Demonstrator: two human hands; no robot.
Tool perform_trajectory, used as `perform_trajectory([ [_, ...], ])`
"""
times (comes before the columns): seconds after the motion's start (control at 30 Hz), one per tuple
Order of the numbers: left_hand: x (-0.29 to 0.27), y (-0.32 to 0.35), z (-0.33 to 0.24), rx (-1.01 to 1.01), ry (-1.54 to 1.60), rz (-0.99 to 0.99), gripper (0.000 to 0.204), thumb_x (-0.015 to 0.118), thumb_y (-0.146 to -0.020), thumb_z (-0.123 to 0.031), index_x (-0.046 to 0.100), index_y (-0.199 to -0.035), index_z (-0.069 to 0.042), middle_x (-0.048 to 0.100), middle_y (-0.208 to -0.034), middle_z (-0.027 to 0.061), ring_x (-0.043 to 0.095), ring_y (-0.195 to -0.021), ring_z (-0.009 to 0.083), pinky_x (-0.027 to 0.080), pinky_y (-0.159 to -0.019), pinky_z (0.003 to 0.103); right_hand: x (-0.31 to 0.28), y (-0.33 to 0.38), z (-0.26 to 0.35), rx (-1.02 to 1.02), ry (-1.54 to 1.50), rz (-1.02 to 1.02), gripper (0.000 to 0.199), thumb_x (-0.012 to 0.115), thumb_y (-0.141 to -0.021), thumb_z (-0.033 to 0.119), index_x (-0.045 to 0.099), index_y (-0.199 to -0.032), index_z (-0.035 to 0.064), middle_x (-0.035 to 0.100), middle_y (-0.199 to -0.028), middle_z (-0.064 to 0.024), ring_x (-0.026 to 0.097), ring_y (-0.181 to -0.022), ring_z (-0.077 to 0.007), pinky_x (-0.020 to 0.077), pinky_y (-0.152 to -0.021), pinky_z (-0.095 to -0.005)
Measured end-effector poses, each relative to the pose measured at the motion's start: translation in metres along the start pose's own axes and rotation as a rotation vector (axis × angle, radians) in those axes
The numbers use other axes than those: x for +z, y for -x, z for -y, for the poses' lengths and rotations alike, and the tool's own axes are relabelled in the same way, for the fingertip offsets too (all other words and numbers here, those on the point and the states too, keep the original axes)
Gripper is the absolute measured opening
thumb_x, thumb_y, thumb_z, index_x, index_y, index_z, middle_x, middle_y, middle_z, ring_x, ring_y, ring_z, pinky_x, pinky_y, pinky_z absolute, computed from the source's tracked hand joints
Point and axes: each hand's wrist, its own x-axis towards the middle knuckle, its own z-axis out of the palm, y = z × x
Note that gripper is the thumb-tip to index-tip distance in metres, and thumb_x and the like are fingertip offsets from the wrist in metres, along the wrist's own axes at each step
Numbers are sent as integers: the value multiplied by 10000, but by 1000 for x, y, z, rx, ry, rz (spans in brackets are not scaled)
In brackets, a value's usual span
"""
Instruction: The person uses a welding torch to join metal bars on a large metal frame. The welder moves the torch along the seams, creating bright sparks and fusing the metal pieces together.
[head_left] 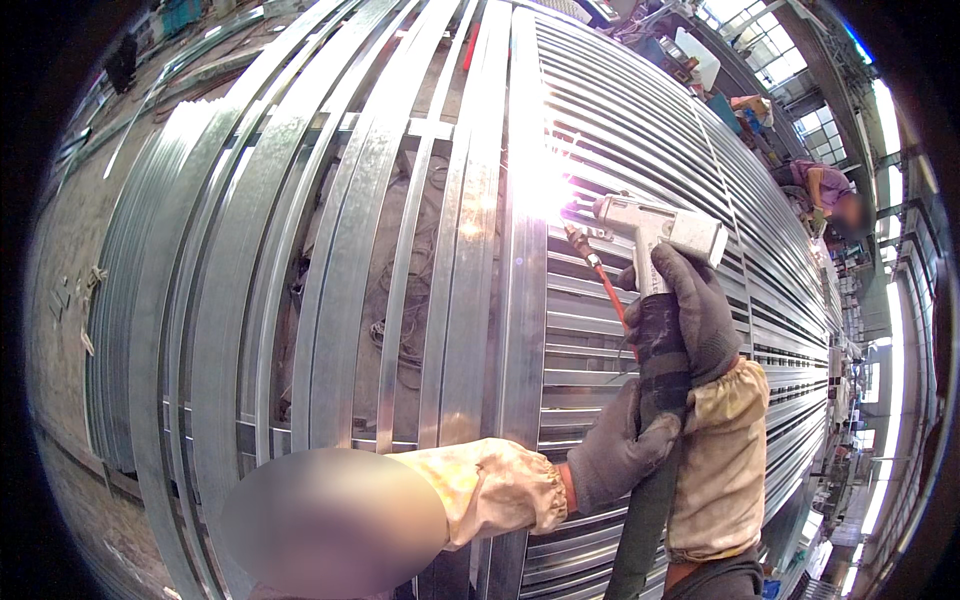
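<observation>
My right hand (pixel 692 305), in a dark grey glove, grips the handle of a grey welding gun (pixel 655 225). The gun's tip points left at a bright white glare (pixel 550 185) on the steel frame. My left hand (pixel 620 445), also gloved in grey, wraps around the thick black hose (pixel 650 470) below the gun. Both forearms wear stained cream sleeve covers. A thin orange wire (pixel 608 290) runs down from the gun's nose. The work is a large frame of galvanised steel bars (pixel 525 320) with many thin cross slats (pixel 640 130) on its right half.
Long steel strips (pixel 250 250) lie side by side on the left, with cables on the floor between them. Another person (pixel 825 190) bends over at the far right edge of the frame. Windows and workshop clutter line the far right.
</observation>
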Motion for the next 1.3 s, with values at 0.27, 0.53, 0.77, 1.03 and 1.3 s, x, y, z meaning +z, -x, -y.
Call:
perform_trajectory([
  [0.27, 5, 3, -5, 13, 22, -68, 368, 597, -933, -248, 484, -1201, -23, 576, -948, 24, 518, -821, 96, 468, -739, 278, 8, 8, 5, 5, 2, -22, 456, 657, -957, 311, 530, -1228, -34, 653, -883, -144, 661, -538, -220, 577, -440, -325],
  [0.53, 5, 4, -7, -24, -5, 1, 365, 576, -954, -197, 437, -1242, -21, 562, -1032, 52, 526, -906, 122, 474, -840, 309, 0, 5, 0, 5, -2, -7, 436, 636, -969, 301, 523, -1231, -29, 660, -883, -155, 660, -540, -223, 574, -431, -331],
  [0.77, 7, 5, -9, -10, 18, 0, 367, 576, -947, -228, 451, -1229, -28, 557, -1018, 38, 513, -897, 113, 469, -831, 297, 0, 7, 0, 24, 1, -19, 409, 601, -990, 278, 507, -1235, -36, 670, -884, -170, 666, -540, -232, 575, -430, -340],
  [1.03, 7, 7, -11, -53, 46, 14, 390, 588, -934, -246, 455, -1229, -29, 551, -991, 26, 494, -862, 93, 461, -796, 275, -4, 8, -1, 9, 10, 36, 433, 587, -995, 308, 503, -1256, -27, 677, -933, -177, 673, -563, -229, 581, -445, -345],
  [1.3, 10, 7, -9, -46, 36, -16, 458, 602, -921, -259, 435, -1265, -7, 559, -1052, 48, 512, -938, 131, 462, -875, 307, -3, 13, -1, 6, -52, 27, 468, 651, -962, 289, 509, -1265, -37, 682, -929, -179, 669, -550, -230, 577, -450, -317],
])
